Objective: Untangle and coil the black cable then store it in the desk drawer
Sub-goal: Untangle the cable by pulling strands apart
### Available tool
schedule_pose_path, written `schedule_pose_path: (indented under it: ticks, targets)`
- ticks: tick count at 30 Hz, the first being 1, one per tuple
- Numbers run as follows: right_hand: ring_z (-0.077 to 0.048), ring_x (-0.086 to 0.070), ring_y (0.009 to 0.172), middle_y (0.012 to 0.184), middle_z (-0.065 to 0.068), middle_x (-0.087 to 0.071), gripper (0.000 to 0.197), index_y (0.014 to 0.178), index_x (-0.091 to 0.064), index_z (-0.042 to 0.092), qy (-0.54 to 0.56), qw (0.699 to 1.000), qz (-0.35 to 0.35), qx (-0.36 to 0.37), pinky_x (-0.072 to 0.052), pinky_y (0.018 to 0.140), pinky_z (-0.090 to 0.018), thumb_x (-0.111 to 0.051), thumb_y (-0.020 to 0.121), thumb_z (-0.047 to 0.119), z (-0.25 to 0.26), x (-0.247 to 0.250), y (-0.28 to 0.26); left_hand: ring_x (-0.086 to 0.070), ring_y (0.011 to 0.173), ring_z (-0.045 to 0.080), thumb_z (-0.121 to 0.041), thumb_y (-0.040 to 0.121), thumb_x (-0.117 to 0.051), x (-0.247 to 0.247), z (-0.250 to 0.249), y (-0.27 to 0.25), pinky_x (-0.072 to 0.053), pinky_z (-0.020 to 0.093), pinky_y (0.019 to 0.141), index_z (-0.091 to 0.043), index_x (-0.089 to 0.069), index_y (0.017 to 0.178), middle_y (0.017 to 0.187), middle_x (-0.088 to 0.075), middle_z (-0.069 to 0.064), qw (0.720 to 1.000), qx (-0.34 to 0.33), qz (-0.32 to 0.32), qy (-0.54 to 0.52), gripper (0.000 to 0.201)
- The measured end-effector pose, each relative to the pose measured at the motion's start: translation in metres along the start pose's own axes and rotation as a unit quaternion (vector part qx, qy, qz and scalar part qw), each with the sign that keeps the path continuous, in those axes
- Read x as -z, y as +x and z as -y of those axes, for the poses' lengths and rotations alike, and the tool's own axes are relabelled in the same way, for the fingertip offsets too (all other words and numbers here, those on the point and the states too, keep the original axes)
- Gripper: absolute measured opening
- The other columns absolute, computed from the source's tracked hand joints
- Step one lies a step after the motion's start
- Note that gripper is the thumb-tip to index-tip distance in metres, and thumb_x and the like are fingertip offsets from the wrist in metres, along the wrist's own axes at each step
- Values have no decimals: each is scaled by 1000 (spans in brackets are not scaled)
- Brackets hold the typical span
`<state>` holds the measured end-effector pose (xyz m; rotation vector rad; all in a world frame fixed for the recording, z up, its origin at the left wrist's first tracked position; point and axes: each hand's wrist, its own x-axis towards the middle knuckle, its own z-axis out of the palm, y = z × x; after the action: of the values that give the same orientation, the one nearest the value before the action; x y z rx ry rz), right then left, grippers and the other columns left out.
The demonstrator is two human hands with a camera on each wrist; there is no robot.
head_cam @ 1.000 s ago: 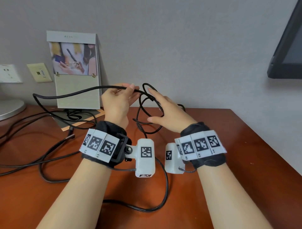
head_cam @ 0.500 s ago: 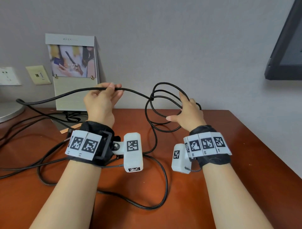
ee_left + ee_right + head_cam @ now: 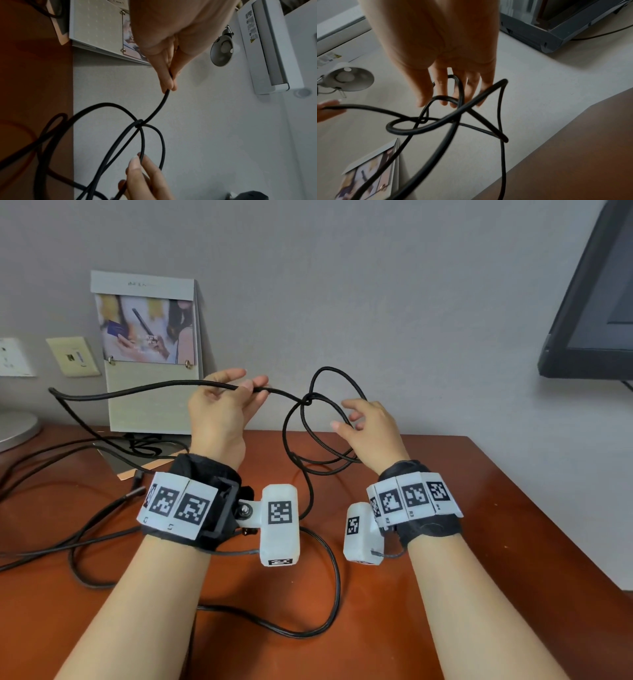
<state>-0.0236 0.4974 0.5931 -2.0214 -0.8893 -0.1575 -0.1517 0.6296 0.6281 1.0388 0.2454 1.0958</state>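
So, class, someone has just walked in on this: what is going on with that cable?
A person is untangling a black cable above a wooden desk. The left hand pinches a straight run of it, held up level. The right hand has its fingers loosely spread through the hanging loops beside a knot. The knot is not yet undone, nothing is coiled, and much of the cable lies on the desk.

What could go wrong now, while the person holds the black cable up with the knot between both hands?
1. The left hand pinches the black cable beside the knot; pulling apart would likely tighten it.
2. The right hand has relaxed fingers among the loops; they may slip off or catch.
3. Other cables lie on the desk; lifting further could drag them.
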Motion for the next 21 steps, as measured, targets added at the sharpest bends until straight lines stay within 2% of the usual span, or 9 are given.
schedule_pose_path:
  ticks: [2, 4, 7, 10, 14, 18, 20, 21]
  targets:
    - [-20, -57, 99, 111, -7, -59, 28, 115, -63, 15, -5, 1000, -16, 3, -47, 90, -34, -62, 89, 23, 3, 0, 2, -70, 81, 15, 10, 93, -44, -1, -1, -3, -57, 23, 77, -9, -51, 89, 72, -69, 7, 1000, 1, 7, 3, 20]
    - [-20, -58, 94, 107, -8, -60, 17, 101, -68, 12, -23, 999, -37, 6, -47, 83, -30, -60, 90, 20, 3, 1, 3, -70, 80, 15, 10, 93, -43, 0, -1, -8, -56, 21, 75, -9, -51, 91, 75, -69, 8, 1000, 5, 15, 11, 21]
    - [-23, -58, 93, 106, -9, -56, 15, 95, -68, 9, -77, 996, -36, 15, -44, 78, -28, -56, 91, 17, -2, 9, 5, -70, 80, 16, 11, 93, -43, 9, -2, -12, -56, 20, 72, -8, -50, 92, 74, -70, 8, 999, 13, 25, 32, 21]
    - [-26, -58, 93, 103, -9, -59, 16, 92, -68, 10, -91, 995, -28, 3, -45, 79, -31, -55, 92, 20, -8, 17, 4, -70, 76, 14, 11, 93, -43, 17, -10, -11, -56, 18, 69, -8, -50, 91, 64, -71, 3, 998, 19, 27, 44, 20]
    - [-27, -61, 89, 91, -6, -67, 15, 86, -68, 15, -89, 995, -26, -26, -51, 79, -34, -55, 91, 19, -7, 28, 5, -69, 77, 14, 11, 93, -42, 22, -24, -13, -56, 17, 67, -7, -50, 89, 76, -66, 11, 998, 20, 23, 60, 21]
    - [-25, -63, 96, 101, -5, -70, 11, 87, -72, 15, -30, 997, -4, -70, -49, 85, -30, -62, 88, 20, -3, 35, 7, -67, 82, 17, 10, 94, -41, 23, -31, -21, -56, 16, 67, -7, -49, 88, 83, -63, 14, 997, 23, 21, 74, 20]
    - [-26, -60, 102, 106, -6, -67, 9, 86, -71, 16, -36, 998, -6, -43, -48, 87, -33, -62, 87, 20, 3, 30, 5, -67, 81, 17, 11, 94, -42, 19, -32, -25, -56, 17, 67, -6, -49, 88, 79, -64, 13, 997, 23, 25, 74, 19]
    - [-25, -56, 107, 110, -6, -63, 10, 92, -70, 17, -46, 999, -13, -12, -46, 90, -34, -63, 87, 22, 8, 26, 1, -67, 80, 18, 11, 94, -42, 15, -33, -27, -57, 18, 68, -6, -49, 88, 76, -65, 12, 997, 22, 28, 72, 20]
